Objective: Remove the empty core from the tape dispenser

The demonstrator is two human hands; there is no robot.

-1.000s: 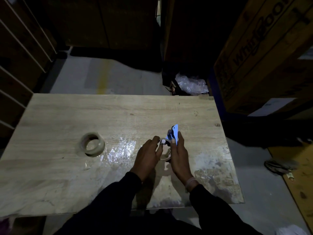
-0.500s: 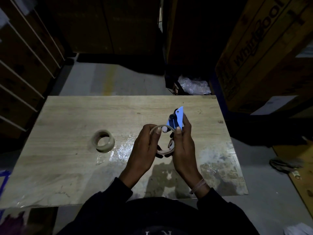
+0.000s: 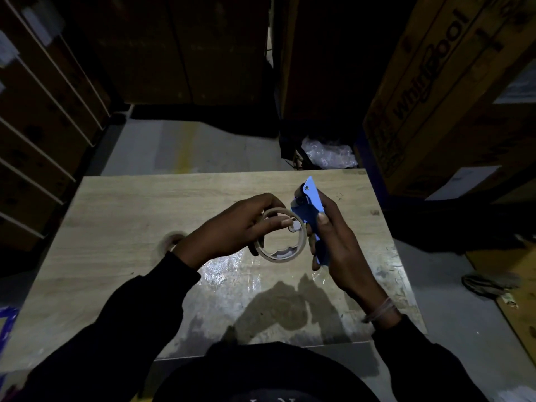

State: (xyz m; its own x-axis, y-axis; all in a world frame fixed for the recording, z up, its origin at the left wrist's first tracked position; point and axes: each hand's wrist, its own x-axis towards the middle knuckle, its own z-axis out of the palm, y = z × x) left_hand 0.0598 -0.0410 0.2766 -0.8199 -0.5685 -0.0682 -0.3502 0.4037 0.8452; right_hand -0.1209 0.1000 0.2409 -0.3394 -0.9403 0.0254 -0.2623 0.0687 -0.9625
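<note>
While left hand (image 3: 232,227) pinches tape roll (image 3: 282,236) by its rim, mid-frame above table (image 3: 116,216), right hand (image 3: 333,245) curls round blue dispenser (image 3: 309,210). Best to hold roll square to dispenser's hub. Dispenser's long axis runs near-vertical in frame, tip pointing up, slightly left.

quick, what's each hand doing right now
Left hand: closed, fingers curled round the tape ring.
Right hand: closed, gripping the blue tape dispenser.

Dim room, grey floor (image 3: 203,146), seemingly cartons (image 3: 452,91) around.
</note>
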